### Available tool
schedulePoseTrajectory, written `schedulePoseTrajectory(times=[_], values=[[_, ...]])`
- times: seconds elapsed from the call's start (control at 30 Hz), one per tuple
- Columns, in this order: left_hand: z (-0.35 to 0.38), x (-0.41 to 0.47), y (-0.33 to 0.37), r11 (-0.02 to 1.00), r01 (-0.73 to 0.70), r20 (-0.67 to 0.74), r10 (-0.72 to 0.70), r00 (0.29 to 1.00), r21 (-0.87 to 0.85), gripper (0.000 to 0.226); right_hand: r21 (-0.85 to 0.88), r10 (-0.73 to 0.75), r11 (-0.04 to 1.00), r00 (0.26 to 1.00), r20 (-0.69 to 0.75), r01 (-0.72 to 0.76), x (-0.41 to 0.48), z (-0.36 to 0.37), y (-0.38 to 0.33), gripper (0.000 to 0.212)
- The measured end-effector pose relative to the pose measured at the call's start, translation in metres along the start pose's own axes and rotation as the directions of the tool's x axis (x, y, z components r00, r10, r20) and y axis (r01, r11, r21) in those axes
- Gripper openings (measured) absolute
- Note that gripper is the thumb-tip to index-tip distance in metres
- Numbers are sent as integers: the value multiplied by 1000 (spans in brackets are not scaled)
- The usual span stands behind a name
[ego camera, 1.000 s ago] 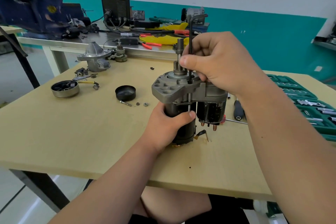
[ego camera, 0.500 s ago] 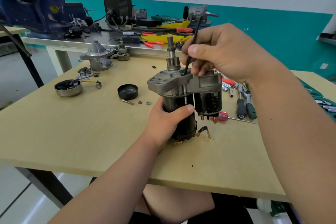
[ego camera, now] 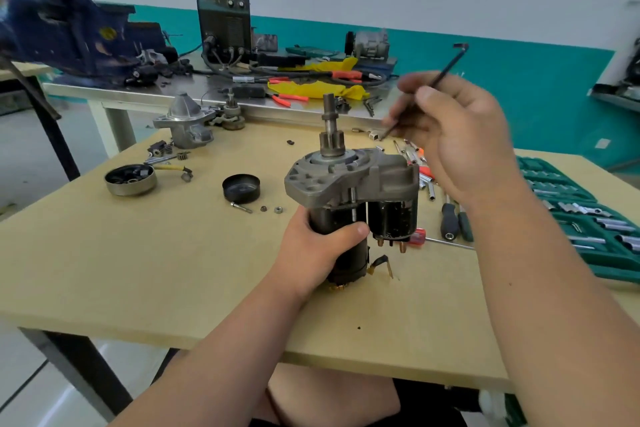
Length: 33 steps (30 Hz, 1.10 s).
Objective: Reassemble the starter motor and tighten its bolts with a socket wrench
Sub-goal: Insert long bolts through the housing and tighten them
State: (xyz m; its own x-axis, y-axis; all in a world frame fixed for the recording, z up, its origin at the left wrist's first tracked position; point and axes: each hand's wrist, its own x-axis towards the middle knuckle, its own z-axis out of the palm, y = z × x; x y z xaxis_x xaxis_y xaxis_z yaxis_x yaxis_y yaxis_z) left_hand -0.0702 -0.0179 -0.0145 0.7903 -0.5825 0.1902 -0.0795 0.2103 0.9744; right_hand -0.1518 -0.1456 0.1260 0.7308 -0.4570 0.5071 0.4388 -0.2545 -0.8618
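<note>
Black-bodied starter motor (ego camera: 349, 204) stands upright on the wooden counter (ego camera: 138, 270), left hand (ego camera: 318, 246) fingers wrapped round its barrel; right hand (ego camera: 457, 135) raised beside the housing, clear of it, fingers pinching a thin, tilted hex key (ego camera: 446, 66), bent end uppermost.

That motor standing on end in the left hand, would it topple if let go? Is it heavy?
Probably tippy: the starter motor stands on its narrow black end with the wide grey housing on top. Likely heavy for its size, looking mostly metal. The left hand grips its body, which suggests it needs steadying.
</note>
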Motion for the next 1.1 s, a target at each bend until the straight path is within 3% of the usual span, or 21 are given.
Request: schedulePoseTrajectory(times=[0.03, 0.1, 0.13, 0.2, 0.3, 0.4, 0.5, 0.7, 0.83, 0.9, 0.97, 1.03, 1.1], values=[[2, -2, 1, 1000, -10, -26, 10, 1000, 12, 65, 27, 49, 999, 990, -131, -46, -4, -7, 4, 27], [10, -10, 4, 997, -40, -98, 47, 994, 70, 69, -223, 85, 963, 959, -271, -149, -22, -13, 16, 24], [16, -16, 6, 992, -71, -131, 83, 988, 100, 70, -365, 59, 918, 963, -262, -155, -33, -13, 21, 20], [27, -30, 7, 979, -144, -163, 167, 972, 145, 71, -497, -7, 863, 982, -191, -91, -57, -5, 21, 30], [41, -45, 6, 961, -167, -140, 200, 970, 220, 76, -379, 64, 919, 990, -129, -109, -74, -2, 18, 57], [48, -48, 3, 903, -203, -114, 263, 958, 378, 86, -219, 161, 955, 972, -174, -198, -65, -8, 20, 43], [49, -50, 4, 831, -258, -117, 357, 927, 492, 68, -331, 73, 927, 949, -306, -179, -52, -9, 20, 40], [48, -38, 3, 890, -151, -251, 279, 927, 429, 61, -535, -33, 844, 989, -141, -48, -39, 4, 36, 28], [42, -45, -4, 951, -127, -298, 212, 931, 281, 74, -359, -147, 930, 976, -160, 82, -38, 15, 52, 15], [23, -40, 4, 992, -51, -314, 85, 946, 114, 78, -117, -115, 989, 980, -162, 96, -40, 9, 58, 9], [1, -25, 13, 999, -4, -283, -11, 959, -50, 77, 195, -37, 978, 982, -183, 73, -42, -1, 64, 9], [-10, -8, 25, 993, 72, -150, -86, 985, -97, 77, 361, 48, 932, 979, -197, 27, -43, -1, 67, 11], [-8, -3, 32, 980, 158, 74, -150, 986, -119, 94, 438, 99, 899, 979, -179, -11, -42, 7, 68, 17]])
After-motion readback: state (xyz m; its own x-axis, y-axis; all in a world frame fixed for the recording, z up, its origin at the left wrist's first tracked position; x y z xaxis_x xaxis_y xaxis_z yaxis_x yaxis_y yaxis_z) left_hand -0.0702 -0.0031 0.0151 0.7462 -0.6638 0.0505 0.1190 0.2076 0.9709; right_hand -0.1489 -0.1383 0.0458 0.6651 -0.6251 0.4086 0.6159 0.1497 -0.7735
